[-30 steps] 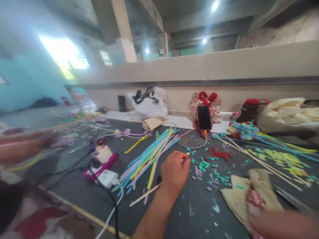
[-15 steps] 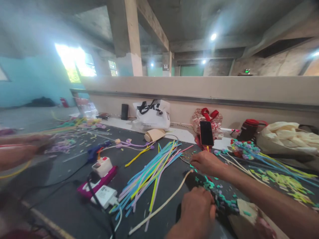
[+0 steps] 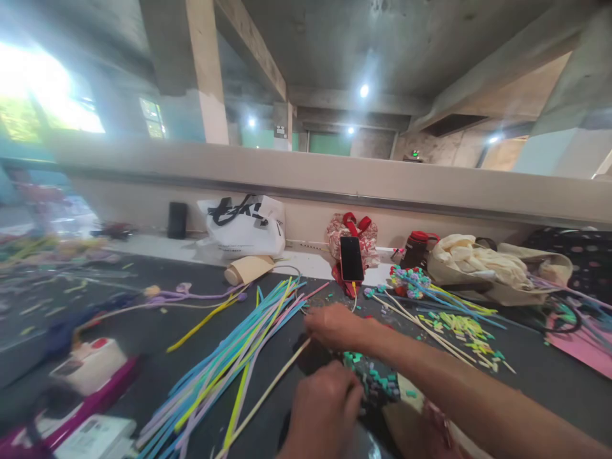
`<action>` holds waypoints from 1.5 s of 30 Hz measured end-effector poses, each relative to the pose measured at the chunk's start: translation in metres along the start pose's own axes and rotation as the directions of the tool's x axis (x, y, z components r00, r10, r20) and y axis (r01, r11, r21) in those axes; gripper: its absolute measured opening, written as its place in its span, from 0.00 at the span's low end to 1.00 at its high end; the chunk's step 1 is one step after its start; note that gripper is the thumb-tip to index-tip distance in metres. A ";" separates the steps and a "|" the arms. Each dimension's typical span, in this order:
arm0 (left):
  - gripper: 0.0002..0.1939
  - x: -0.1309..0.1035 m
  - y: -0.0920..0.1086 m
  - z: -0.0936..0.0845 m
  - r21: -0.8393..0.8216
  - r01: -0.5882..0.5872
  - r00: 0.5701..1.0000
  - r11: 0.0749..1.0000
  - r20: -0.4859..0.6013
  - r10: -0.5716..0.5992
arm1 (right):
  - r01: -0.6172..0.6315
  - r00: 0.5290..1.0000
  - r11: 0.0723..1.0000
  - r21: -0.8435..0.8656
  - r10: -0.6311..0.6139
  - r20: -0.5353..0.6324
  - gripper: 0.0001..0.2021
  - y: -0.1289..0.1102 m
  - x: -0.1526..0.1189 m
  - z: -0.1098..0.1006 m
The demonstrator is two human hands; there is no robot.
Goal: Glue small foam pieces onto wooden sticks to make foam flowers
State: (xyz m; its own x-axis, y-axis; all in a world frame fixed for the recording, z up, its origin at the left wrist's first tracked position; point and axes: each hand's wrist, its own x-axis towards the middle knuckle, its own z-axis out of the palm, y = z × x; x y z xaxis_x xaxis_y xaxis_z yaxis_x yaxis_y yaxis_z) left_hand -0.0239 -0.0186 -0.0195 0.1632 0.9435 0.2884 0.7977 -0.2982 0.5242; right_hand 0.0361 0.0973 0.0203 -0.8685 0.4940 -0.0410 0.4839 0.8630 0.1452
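1. Right hand (image 3: 335, 325), frame centre, is pinched on the upper tip of a cream pipe cleaner (image 3: 268, 392).
2. That stem runs long-axis down-left toward the bottom edge.
3. Left hand (image 3: 322, 414), bottom centre, is curled over a dark pad (image 3: 377, 386) strewn with teal bits; whether it actually grips anything, can't tell.
4. The coloured pipe-cleaner bundle (image 3: 229, 357) lies just left, parallel.

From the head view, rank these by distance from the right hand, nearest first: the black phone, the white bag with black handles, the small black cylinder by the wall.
From the right hand:
1. Black phone, propped just beyond the hand.
2. White bag, farther back and left.
3. Black cylinder, farthest left along the wall.
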 end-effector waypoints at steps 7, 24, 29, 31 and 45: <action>0.14 0.010 -0.025 -0.019 0.078 0.177 0.876 0.981 -0.466 -0.121 | 0.036 0.998 0.994 0.106 -0.031 -0.050 0.08 0.006 -0.027 -0.010; 0.11 0.010 -0.001 -0.029 -0.513 0.380 0.876 0.769 -0.066 -0.477 | -0.171 0.877 0.282 0.944 0.480 0.016 0.12 0.032 -0.086 -0.010; 0.12 0.009 0.004 -0.028 -0.570 0.361 0.880 0.738 -0.052 -0.471 | -0.088 0.891 0.079 0.993 0.453 0.043 0.08 0.023 -0.079 -0.011; 0.13 0.009 0.002 -0.025 -0.656 0.365 0.881 0.661 0.014 -0.473 | -0.053 0.884 0.005 0.999 0.466 0.044 0.09 0.028 -0.078 -0.017; 0.08 0.010 -0.005 -0.024 -0.909 0.397 0.787 -0.123 0.407 -0.463 | 0.065 0.783 -0.312 0.948 0.604 0.145 0.12 0.024 -0.068 0.006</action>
State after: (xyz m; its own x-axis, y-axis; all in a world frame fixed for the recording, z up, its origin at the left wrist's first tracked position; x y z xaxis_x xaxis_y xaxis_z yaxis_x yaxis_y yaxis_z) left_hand -0.0402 -0.0113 -0.0004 -0.0050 0.9398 -0.3416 -0.5609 0.2801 0.7790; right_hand 0.1078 0.0850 0.0204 -0.3725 0.9239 -0.0878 -0.1059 -0.1363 -0.9850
